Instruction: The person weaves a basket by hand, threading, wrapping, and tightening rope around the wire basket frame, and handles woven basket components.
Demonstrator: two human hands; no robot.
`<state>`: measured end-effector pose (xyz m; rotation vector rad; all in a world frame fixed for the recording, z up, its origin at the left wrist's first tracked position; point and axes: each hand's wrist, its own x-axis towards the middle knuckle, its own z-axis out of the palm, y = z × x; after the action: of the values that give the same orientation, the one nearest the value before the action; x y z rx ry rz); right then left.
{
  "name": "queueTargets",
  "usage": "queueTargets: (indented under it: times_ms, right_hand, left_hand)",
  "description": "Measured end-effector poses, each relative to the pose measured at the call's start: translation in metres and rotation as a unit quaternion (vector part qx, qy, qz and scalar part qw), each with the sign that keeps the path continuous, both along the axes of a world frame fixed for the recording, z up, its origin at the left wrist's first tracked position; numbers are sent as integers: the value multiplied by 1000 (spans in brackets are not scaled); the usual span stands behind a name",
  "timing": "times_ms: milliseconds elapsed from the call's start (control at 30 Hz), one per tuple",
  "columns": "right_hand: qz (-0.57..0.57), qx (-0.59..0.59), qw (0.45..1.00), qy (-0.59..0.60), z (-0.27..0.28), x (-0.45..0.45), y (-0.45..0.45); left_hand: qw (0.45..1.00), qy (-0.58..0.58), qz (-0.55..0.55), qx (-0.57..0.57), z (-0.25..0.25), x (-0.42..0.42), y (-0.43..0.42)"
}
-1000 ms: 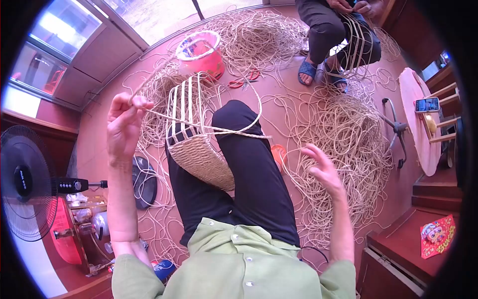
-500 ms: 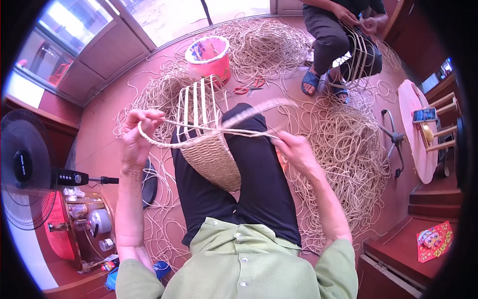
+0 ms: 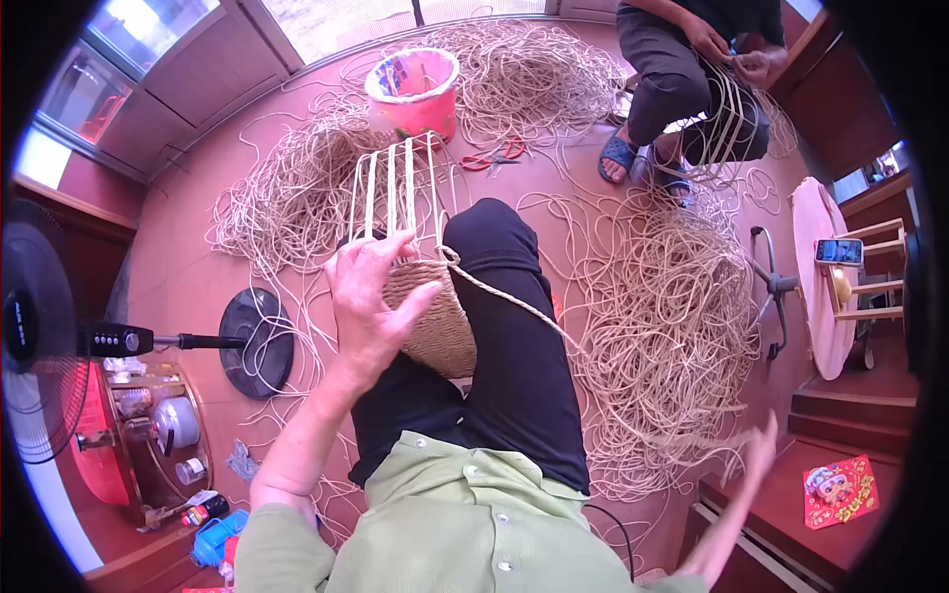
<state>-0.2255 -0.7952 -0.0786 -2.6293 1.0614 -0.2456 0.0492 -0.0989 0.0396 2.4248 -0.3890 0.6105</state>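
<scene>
Between the knees rests a partly woven basket (image 3: 435, 321) of twisted straw-coloured cord, its bare upright strands (image 3: 391, 188) pointing away. My left hand (image 3: 368, 306) lies over its near left side, fingers apart and thumb stretched out, hiding part of the woven rim. From the rim's right corner a working cord (image 3: 514, 299) runs down across the right thigh towards the floor. Far out to the lower right, my right hand (image 3: 759, 453) is smeared by motion, with a blurred strand (image 3: 692, 442) near it; its grip cannot be made out.
Loose cord heaps (image 3: 672, 326) cover the floor right and ahead. A pink bucket (image 3: 413, 104) and red-handled scissors (image 3: 492, 158) lie beyond the basket. Another person (image 3: 682, 79) works cord at upper right. A fan (image 3: 40, 326) stands left, a red cabinet (image 3: 761, 494) right.
Both hands held cord stretched across the basket's rim. Now my left hand has come down onto the basket's side, and my right hand has swung far out to the lower right.
</scene>
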Motion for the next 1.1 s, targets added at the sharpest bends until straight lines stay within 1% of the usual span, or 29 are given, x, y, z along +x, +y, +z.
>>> queueTargets:
  times_ms: [33, 67, 100, 133, 167, 233, 267, 300, 333, 367, 433, 500, 533, 567, 633, 667, 733, 833, 867, 967, 1067, 1100]
  right_hand:
    - [51, 56, 997, -11, 33, 89, 99]
    - [151, 82, 982, -83, 29, 140, 163]
    - [253, 117, 950, -143, 25, 191, 227]
    - [340, 153, 914, -162, 61, 221, 305]
    - [435, 139, 868, -195, 83, 240, 357]
    - [508, 195, 836, -76, 99, 261, 424]
    - [517, 182, 829, -107, 93, 270, 421]
    - [526, 170, 822, -137, 86, 278, 414]
    - [437, 343, 828, -71, 91, 284, 401]
    - [355, 464, 807, -86, 94, 291, 388]
    - [290, 591, 750, -63, 108, 290, 369]
    - [320, 595, 736, -48, 104, 282, 367]
    - [336, 595, 729, -44, 102, 280, 366]
    - [376, 533, 757, -37, 102, 278, 366]
    - [407, 470, 783, -20, 110, 279, 374]
    - [421, 472, 774, -21, 109, 279, 373]
    - [451, 474, 756, -22, 106, 278, 368]
    - [384, 586, 708, -86, 109, 274, 361]
    - [397, 587, 697, -105, 111, 274, 362]
    - [364, 651, 652, -137, 118, 271, 371]
    - [397, 655, 611, -200, 135, 266, 383]
    - [449, 608, 628, -187, 143, 265, 382]
  left_hand:
    - [999, -27, 25, 8, -4, 0, -9]
    - [997, -55, 51, 18, -10, 3, -19]
    - [994, -66, 80, 45, -16, 5, -27]
    - [992, -69, 105, 31, -16, 7, -36]
    - [989, -71, 130, 17, -15, 9, -43]
    - [982, -55, 182, -9, -16, 17, -48]
    - [977, -48, 209, -25, -16, 20, -48]
    - [977, -71, 198, -18, -21, 22, -45]
    - [978, -93, 185, -10, -30, 20, -41]
    - [979, -112, 171, -1, -36, 18, -39]
    - [983, -113, 143, 0, -34, 13, -39]
    - [988, -110, 112, 3, -36, 9, -37]
    - [987, -100, 122, 1, -39, 9, -36]
    - [987, -93, 126, -14, -40, 9, -37]
    - [987, -81, 133, -42, -38, 10, -39]
    - [987, -66, 141, -40, -35, 9, -42]
    - [988, -77, 135, -15, -37, 11, -40]
    - [988, -88, 125, 6, -38, 9, -40]
    - [988, -91, 121, 9, -39, 9, -41]
    - [983, -111, 140, -44, -41, 12, -49]
    - [986, -95, 134, -6, -42, 6, -47]
    - [987, -97, 130, -7, -41, 2, -47]
